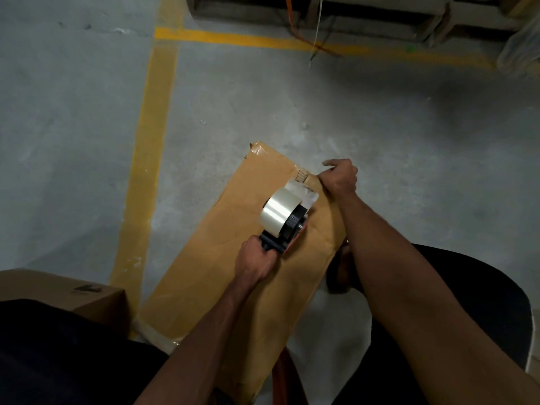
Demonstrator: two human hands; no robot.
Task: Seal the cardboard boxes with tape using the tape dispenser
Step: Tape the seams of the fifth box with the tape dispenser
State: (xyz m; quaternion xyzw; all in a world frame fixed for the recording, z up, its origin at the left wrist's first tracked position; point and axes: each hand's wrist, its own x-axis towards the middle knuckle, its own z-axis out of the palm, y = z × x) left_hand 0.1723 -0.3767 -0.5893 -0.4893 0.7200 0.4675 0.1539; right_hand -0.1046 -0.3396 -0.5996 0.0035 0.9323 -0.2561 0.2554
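Observation:
A long flat brown cardboard box (233, 258) lies on the concrete floor, running away from me. On its top, towards the far right edge, sits a tape dispenser (285, 222) with a black frame and a roll of clear tape. My left hand (255, 260) grips the dispenser's handle from the near side. My right hand (339, 178) rests at the box's far right edge with its fingers curled over that edge, just beyond the dispenser's front. A short piece of tape (302, 174) shows on the edge beside that hand. Clear tape covers the far corner (258, 149).
A second brown cardboard box (73, 290) stands at the near left, beside my dark-clad knee. Yellow floor lines (152, 141) run left of the flat box and across the back. Pallets with loose orange and white straps (315, 33) stand at the far wall.

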